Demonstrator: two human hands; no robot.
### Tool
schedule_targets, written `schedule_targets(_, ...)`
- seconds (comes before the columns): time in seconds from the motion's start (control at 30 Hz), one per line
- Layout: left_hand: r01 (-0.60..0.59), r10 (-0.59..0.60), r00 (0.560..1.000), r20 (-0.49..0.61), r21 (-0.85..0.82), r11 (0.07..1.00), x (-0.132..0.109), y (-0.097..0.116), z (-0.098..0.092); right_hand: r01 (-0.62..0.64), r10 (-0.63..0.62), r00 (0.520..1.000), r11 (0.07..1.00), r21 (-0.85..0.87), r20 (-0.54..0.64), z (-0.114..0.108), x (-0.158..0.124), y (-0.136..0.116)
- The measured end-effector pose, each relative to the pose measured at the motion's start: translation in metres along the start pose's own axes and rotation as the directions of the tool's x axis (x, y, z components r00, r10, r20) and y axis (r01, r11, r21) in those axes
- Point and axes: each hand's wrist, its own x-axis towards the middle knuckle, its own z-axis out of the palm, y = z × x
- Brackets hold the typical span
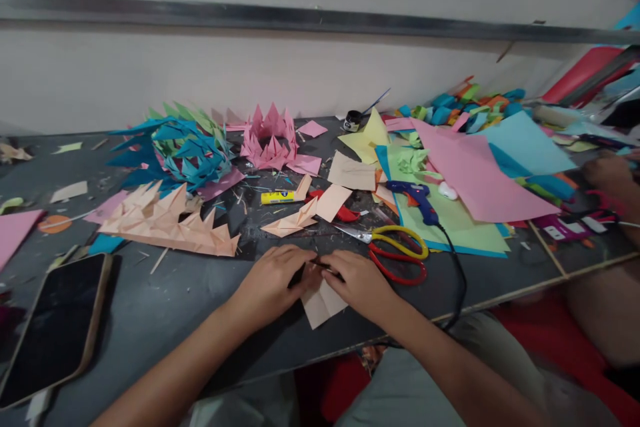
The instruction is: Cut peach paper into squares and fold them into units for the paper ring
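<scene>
A small peach paper [323,303] with crease lines lies at the near edge of the dark table, its upper part pinched between both hands. My left hand [277,280] has its fingers curled on the paper's upper left. From the other side my right hand [360,283] presses its fingertips to the upper right, close to the left ones. The fingers hide the paper's top edge. Just beyond are a folded peach piece [293,220] and a flat peach square [334,203]. Scissors [400,253] with yellow and red handles rest right of my right hand.
A blue glue gun [420,200] with a black cord lies right, by coloured sheets [490,180]. Peach folded points [170,223], a blue-green paper crown [190,153], a pink one [270,140] and a phone [57,327] stand left. Another person's hand [613,180] is far right.
</scene>
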Motion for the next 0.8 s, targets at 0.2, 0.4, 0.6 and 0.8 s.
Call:
schedule_targets(0.2,0.002,-0.002,0.996,0.085,0.001,1.000,0.001,-0.002,0.002,-0.079,0.077,0.997,0.989,0.121,0.027,-0.006,0.000,-0.003)
schedule_targets(0.4,0.057,-0.055,0.996,0.071,-0.036,0.998,-0.002,-0.005,-0.002,-0.101,0.075,0.992,0.958,0.269,0.105,-0.017,0.001,-0.003)
schedule_targets(0.6,0.090,-0.087,0.996,0.025,-0.196,0.976,0.000,-0.001,-0.005,-0.124,0.084,0.990,0.890,0.438,0.109,-0.025,0.003,0.000)
schedule_targets(0.8,0.361,-0.333,0.931,0.150,-0.530,0.768,0.004,0.003,-0.007,-0.239,0.218,0.968,0.658,0.714,0.123,-0.027,0.002,-0.002)
